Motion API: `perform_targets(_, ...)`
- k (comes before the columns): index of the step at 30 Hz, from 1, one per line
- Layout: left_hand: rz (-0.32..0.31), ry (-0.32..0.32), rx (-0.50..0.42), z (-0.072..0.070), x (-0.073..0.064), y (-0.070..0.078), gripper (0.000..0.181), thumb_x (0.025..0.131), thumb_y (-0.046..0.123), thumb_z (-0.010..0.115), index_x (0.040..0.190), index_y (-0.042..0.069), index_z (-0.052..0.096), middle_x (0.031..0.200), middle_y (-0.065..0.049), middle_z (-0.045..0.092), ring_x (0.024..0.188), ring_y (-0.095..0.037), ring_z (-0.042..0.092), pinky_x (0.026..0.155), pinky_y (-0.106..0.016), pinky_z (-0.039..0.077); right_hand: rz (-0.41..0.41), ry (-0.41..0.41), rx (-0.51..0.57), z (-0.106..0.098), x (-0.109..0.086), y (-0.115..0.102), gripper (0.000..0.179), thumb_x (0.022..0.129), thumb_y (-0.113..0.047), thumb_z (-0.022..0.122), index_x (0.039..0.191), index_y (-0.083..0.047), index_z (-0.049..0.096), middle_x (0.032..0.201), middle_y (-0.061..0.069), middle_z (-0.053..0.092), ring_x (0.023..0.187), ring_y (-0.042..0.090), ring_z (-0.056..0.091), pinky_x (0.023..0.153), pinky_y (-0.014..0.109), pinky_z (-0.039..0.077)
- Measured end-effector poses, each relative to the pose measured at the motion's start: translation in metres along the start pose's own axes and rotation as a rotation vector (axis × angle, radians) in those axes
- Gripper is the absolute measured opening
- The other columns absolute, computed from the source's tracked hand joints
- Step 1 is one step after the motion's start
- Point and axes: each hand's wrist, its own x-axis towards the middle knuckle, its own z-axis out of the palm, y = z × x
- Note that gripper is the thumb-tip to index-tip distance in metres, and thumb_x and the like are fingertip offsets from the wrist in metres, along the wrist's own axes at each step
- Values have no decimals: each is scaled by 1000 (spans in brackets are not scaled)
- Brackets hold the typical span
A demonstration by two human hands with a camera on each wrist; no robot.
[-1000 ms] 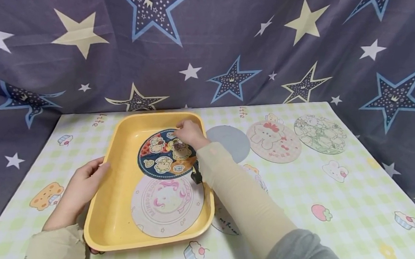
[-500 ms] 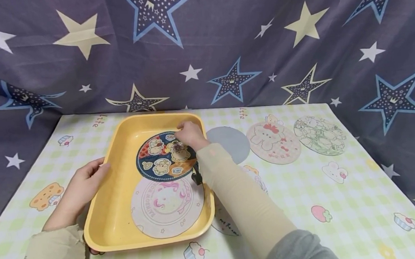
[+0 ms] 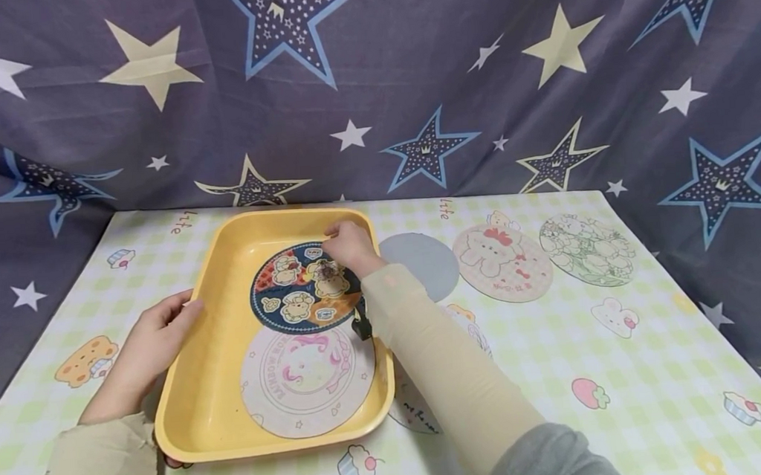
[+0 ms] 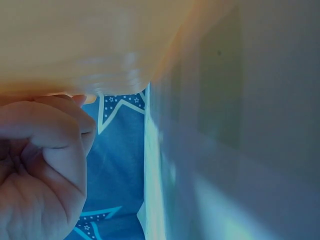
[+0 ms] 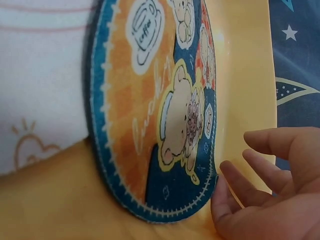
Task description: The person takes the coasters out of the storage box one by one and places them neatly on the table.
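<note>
A yellow tray point(image 3: 212, 400) stands on the table, and my left hand point(image 3: 153, 337) grips its left rim, thumb on top and fingers curled at the outer wall. In the tray, a dark blue round mat point(image 3: 292, 304) printed with cartoon bears overlaps the far edge of a pale pink round mat point(image 3: 299, 393). My right hand point(image 3: 352, 246) is inside the tray's far right corner. In the right wrist view, its fingers point(image 5: 230, 172) are loosely bent and spread, with one fingertip right at the edge of the blue mat point(image 5: 165, 200).
Right of the tray lie a plain grey round mat point(image 3: 422, 260), a pink rabbit mat point(image 3: 500, 264) and a green-line mat point(image 3: 586, 250). Another mat point(image 3: 412, 406) is partly hidden under my right forearm. A starry curtain point(image 3: 368, 82) hangs behind the table.
The blue mat has shifted slightly left and toward me in the tray, then stayed put. Both hands have hardly moved.
</note>
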Motion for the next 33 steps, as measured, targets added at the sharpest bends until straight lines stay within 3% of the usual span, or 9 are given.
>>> perform_targets(14, 20, 10, -9, 0, -1, -2, 62, 107, 39, 39, 146, -10, 39, 117, -30, 59, 76, 2, 63, 64, -22, 57, 4, -8, 5, 0, 1, 0, 33, 93, -10, 66, 125, -3, 65, 123, 12, 67, 105, 24, 65, 91, 35, 55)
perform_targets(26, 11, 9, -11, 1, -1, -1, 63, 107, 39, 39, 145, -11, 39, 113, -29, 60, 75, 0, 63, 63, -23, 58, -30, -9, -50, 0, 2, 1, 22, 91, -8, 67, 111, -7, 75, 113, 7, 72, 97, 21, 64, 81, 29, 53)
perform_targets(33, 7, 8, -13, 1, 0, 0, 63, 106, 40, 39, 145, -10, 40, 113, -28, 61, 75, 0, 63, 63, -23, 57, -45, -55, -62, 0, 2, 1, 27, 90, -8, 68, 117, -6, 73, 120, 8, 71, 105, 22, 64, 92, 33, 53)
